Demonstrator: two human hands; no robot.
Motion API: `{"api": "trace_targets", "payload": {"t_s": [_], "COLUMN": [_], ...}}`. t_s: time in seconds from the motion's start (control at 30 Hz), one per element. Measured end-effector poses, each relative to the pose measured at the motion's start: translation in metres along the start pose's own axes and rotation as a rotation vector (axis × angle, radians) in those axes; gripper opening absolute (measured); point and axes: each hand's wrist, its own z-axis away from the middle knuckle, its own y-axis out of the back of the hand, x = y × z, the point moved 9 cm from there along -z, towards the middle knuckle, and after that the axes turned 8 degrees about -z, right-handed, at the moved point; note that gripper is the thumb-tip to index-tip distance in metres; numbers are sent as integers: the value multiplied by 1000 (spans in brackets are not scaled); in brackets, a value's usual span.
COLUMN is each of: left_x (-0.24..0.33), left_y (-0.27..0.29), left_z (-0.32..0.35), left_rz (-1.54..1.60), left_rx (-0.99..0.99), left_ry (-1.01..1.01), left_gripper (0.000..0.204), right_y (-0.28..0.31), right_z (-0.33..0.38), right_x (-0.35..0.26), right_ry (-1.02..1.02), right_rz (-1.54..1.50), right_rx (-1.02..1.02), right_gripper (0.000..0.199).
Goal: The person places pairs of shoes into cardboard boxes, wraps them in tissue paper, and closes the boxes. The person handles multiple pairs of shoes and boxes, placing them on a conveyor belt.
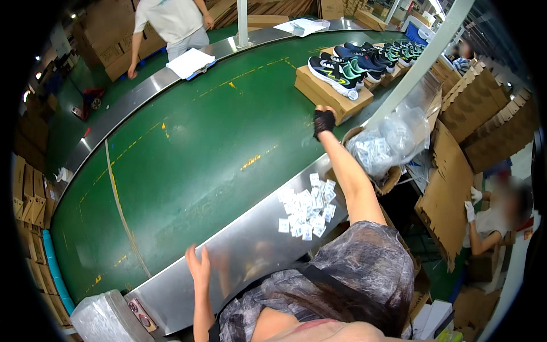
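Observation:
My right hand (325, 121), in a black fingerless glove, is stretched out to the near corner of a brown cardboard shoebox (338, 106). Its fingers are curled against the box. On top of that box lie dark sneakers (335, 77) with white soles, mint-green linings and yellow accents. My left hand (198, 263) is bare and holds nothing, its fingers apart over the edge of the metal ledge (245, 242). Between my arms, a loose heap of small white packets (307, 208) is spread on the ledge.
A green conveyor belt (194, 154) curves past me, with more shoes on boxes (399, 54) behind the first. A clear plastic bag (376, 149) of packets stands right of my arm. Wrapped white sheets (102, 316) sit lower left. Two people work nearby, one beside cardboard sheets (447, 194).

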Motion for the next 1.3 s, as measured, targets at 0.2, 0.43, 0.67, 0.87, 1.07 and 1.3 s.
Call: {"api": "trace_targets", "payload": {"t_s": [0.2, 0.43, 0.67, 0.87, 1.07, 1.3], "left_x": [-51, -49, -43, -41, -40, -36], "left_y": [-41, -59, -44, -36, -34, -34], "left_z": [64, 62, 75, 75, 73, 72], "left_rz": [-614, -746, -820, -730, -669, -579], "left_rx": [-157, 36, 47, 106, 112, 133], "left_ry": [298, 399, 460, 424, 405, 322], "left_gripper": [69, 70, 68, 68, 70, 74], "right_y": [-23, -9, -134, -96, -9, -10], "right_z": [-142, -140, 4, 183, 313, 243], "right_x": [193, 289, 183, 58, -133, -208], "right_ry": [-358, -843, -1037, -1179, -899, 945], "right_rz": [620, -17, -718, -699, -616, -21], "right_rx": [-135, 272, -182, -413, -1466, -789], "right_gripper": [39, 49, 45, 44, 31, 53]}}
